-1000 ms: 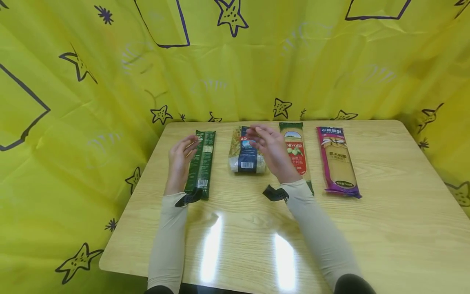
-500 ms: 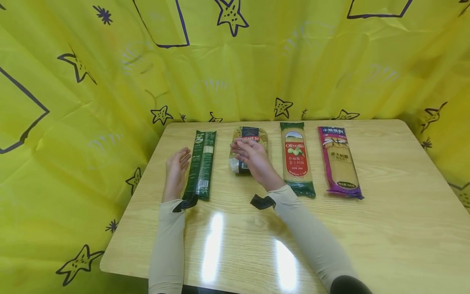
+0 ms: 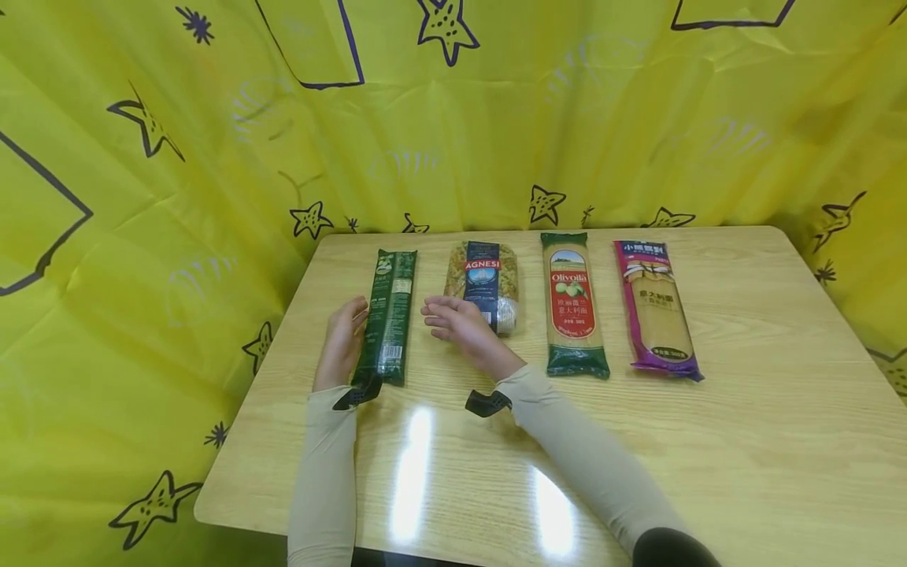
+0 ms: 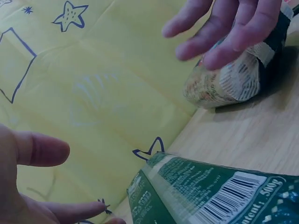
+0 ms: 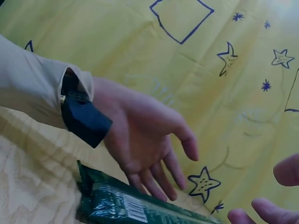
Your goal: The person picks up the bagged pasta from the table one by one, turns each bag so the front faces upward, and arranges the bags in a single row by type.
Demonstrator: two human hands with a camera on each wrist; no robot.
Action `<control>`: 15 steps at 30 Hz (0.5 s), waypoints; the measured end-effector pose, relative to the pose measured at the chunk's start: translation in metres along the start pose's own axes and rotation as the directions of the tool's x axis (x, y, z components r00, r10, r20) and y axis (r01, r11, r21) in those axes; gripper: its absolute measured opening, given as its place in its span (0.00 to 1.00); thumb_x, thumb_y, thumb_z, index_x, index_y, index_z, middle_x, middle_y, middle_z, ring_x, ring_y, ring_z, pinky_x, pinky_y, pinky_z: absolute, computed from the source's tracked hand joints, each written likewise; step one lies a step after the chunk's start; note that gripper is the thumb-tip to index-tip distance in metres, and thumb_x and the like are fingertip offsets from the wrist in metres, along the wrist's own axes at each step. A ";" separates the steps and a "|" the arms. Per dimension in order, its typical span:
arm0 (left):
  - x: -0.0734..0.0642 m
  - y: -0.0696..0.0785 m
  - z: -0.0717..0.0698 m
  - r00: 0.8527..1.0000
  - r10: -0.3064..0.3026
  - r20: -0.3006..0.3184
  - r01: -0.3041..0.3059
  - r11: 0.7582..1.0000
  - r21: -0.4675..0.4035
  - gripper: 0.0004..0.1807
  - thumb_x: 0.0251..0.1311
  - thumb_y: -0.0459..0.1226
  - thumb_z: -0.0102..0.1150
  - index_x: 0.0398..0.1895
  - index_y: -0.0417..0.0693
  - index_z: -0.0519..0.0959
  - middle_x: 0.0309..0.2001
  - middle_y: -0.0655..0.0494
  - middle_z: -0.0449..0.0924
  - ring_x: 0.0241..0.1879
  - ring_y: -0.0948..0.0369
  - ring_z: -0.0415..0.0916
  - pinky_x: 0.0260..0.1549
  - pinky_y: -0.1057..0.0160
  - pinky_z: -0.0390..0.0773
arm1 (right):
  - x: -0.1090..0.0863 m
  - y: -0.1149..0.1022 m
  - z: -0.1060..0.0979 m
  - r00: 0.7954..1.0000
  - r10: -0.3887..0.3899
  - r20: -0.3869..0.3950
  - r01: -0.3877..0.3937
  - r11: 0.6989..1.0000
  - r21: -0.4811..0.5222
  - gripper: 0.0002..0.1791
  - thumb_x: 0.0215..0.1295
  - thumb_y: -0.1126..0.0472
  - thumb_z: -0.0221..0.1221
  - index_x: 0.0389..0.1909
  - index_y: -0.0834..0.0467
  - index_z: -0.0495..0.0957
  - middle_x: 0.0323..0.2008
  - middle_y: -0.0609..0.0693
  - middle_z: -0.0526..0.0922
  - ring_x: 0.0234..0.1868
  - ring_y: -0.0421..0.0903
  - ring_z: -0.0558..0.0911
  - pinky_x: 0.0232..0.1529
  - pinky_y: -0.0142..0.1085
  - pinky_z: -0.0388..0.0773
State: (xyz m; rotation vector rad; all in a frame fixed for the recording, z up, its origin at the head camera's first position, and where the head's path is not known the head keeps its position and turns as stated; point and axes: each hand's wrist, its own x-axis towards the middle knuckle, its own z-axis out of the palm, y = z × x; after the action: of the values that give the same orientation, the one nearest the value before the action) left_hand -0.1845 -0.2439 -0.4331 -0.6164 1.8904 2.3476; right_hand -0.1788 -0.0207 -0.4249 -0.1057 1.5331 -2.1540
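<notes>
My left hand (image 3: 342,335) is at the left long side of a dark green pasta packet (image 3: 390,315), fingers relaxed and thumb apart in the left wrist view. Whether it touches the packet I cannot tell. To the packet's right hovers my right hand (image 3: 468,327), palm turned inward, fingers loosely extended and holding nothing. It partly covers the lower left of a clear pasta bag with a blue label (image 3: 483,272). In the left wrist view the green packet (image 4: 210,193) shows its barcode, with the right hand's fingers (image 4: 219,44) above it.
Right of the pasta bag lies a spaghetti packet with a red label (image 3: 572,303). Further right is a purple-edged spaghetti packet (image 3: 657,311). All rest on a wooden table (image 3: 765,441), backed by a yellow curtain (image 3: 453,142) with star drawings.
My right hand has moved left and down, from over the red-labelled spaghetti past the pasta bag toward the green packet. The left hand has lowered along the green packet's left side.
</notes>
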 end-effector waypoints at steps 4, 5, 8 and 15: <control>0.001 -0.004 0.000 1.000 -0.005 0.014 0.005 0.999 0.031 0.28 0.73 0.39 0.40 0.71 0.34 0.57 0.72 0.46 0.54 0.74 0.51 0.51 0.69 0.58 0.59 | 0.001 0.008 0.003 0.999 0.024 0.029 -0.023 0.999 -0.025 0.25 0.76 0.60 0.47 0.69 0.67 0.61 0.70 0.67 0.64 0.71 0.63 0.65 0.74 0.52 0.63; 0.001 -0.004 -0.001 1.000 -0.005 0.024 0.004 0.999 0.046 0.27 0.73 0.39 0.40 0.71 0.34 0.57 0.72 0.46 0.54 0.74 0.51 0.51 0.69 0.57 0.60 | 0.001 0.010 0.004 0.999 0.026 0.041 -0.025 0.999 -0.033 0.26 0.76 0.60 0.47 0.70 0.67 0.61 0.71 0.66 0.64 0.72 0.63 0.65 0.74 0.52 0.62; 0.001 -0.005 -0.001 0.999 0.000 0.040 -0.003 0.998 0.069 0.24 0.74 0.39 0.39 0.65 0.33 0.62 0.66 0.45 0.61 0.71 0.52 0.56 0.64 0.59 0.64 | 0.000 0.017 0.006 0.997 0.036 0.071 -0.031 0.997 -0.066 0.27 0.76 0.59 0.47 0.71 0.67 0.59 0.72 0.64 0.62 0.73 0.62 0.64 0.75 0.51 0.62; -0.001 -0.005 0.000 0.999 -0.008 0.042 0.006 0.998 0.056 0.14 0.73 0.40 0.42 0.47 0.37 0.69 0.49 0.49 0.70 0.57 0.56 0.65 0.51 0.61 0.69 | 0.003 0.033 0.013 0.989 0.115 0.090 -0.112 0.993 -0.035 0.29 0.76 0.59 0.48 0.73 0.64 0.57 0.75 0.62 0.59 0.75 0.61 0.60 0.76 0.51 0.59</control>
State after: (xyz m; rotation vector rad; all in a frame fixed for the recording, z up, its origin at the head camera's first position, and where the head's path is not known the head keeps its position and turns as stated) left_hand -0.1826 -0.2423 -0.4372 -0.5637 1.9258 2.2757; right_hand -0.1653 -0.0415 -0.4509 -0.1230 1.4831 -2.0101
